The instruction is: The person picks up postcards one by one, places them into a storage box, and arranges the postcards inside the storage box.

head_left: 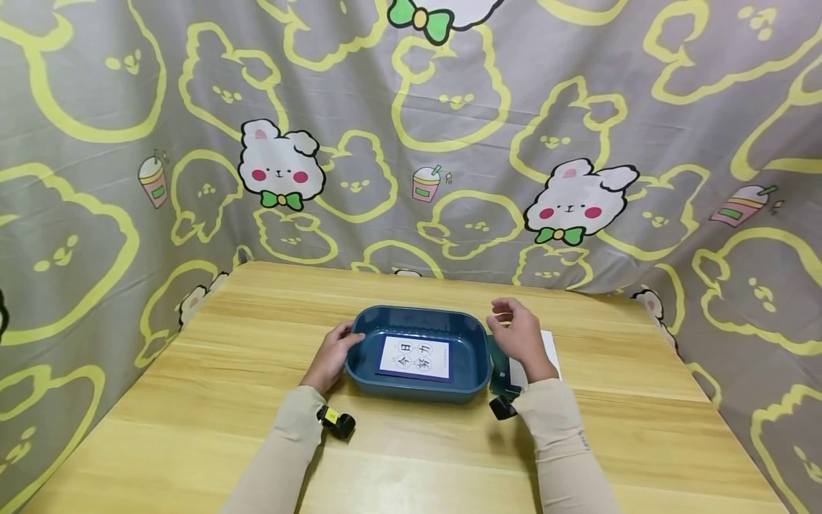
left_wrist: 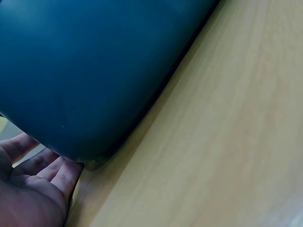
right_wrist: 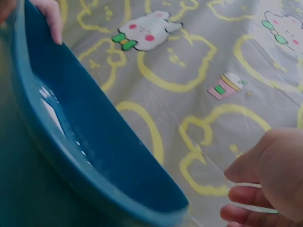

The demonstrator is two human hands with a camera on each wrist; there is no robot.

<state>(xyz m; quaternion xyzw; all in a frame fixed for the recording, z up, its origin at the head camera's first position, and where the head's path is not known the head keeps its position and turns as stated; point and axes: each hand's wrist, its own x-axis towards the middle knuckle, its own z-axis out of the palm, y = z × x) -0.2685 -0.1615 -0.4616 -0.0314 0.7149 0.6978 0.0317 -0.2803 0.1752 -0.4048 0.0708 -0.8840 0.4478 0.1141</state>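
One smooth, glossy blue tub [head_left: 419, 392], oblong with rounded corners, sits on the wood-grain table [head_left: 411, 457]. Inside lies one flat white card [head_left: 414, 358] with a dark blue edge and four circled characters. The left hand [head_left: 330, 357] grips the tub's left end, thumb over the rim. The right hand [head_left: 519, 334], thumb and fingers apart, holds nothing beside the right end; beneath it lie what seem two flat pieces, a green piece [head_left: 499, 368] and a white piece [head_left: 551, 350], partly hidden.

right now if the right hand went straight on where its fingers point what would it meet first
Probably the blue tray, at its right end: the right hand points its fingertips left toward it. Height over the rim is unclear, so it might pass above.
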